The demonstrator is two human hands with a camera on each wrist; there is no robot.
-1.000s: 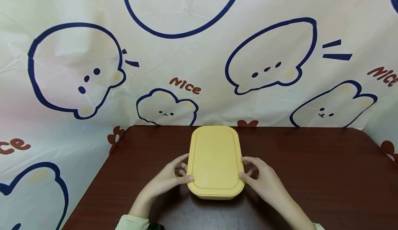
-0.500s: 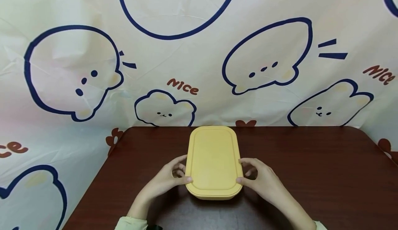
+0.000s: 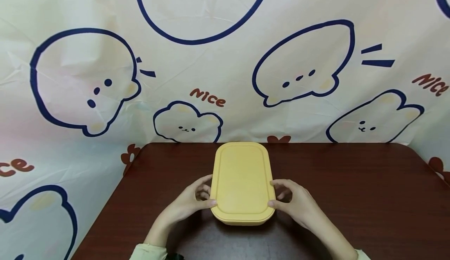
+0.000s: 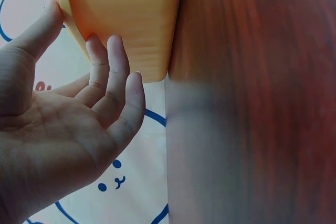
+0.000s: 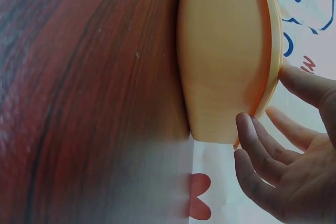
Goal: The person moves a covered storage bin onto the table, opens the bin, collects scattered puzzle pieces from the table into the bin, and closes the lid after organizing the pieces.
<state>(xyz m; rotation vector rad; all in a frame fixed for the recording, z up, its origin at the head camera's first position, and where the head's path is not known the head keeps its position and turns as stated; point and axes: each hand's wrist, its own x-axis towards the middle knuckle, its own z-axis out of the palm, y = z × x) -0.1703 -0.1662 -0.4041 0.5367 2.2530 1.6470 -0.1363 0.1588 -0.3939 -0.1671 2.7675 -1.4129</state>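
A yellow rectangular box with rounded corners stands on the dark wooden table [image 3: 351,197], its fitted lid [image 3: 242,182] on top. In both wrist views the box's smooth side wall [image 4: 128,19] rises from the tabletop to the lid's rim. My left hand [image 3: 188,200] holds the lid's left edge near the front corner, thumb at the rim and other fingers bent beside the wall. Opposite it, my right hand [image 3: 297,201] grips the right edge with thumb and forefinger; its remaining fingers curve near the wall [image 5: 226,51]. The inside of the box is hidden.
A pale cloth [image 3: 232,68] printed with blue cartoon outlines hangs behind the table and along its left side. The box's far end reaches the table's back edge. Light green sleeves [image 3: 149,251] show at the wrists.
The camera view shifts slightly. Both hands stay at the lid's edges and the box keeps its place, with the lid still on.
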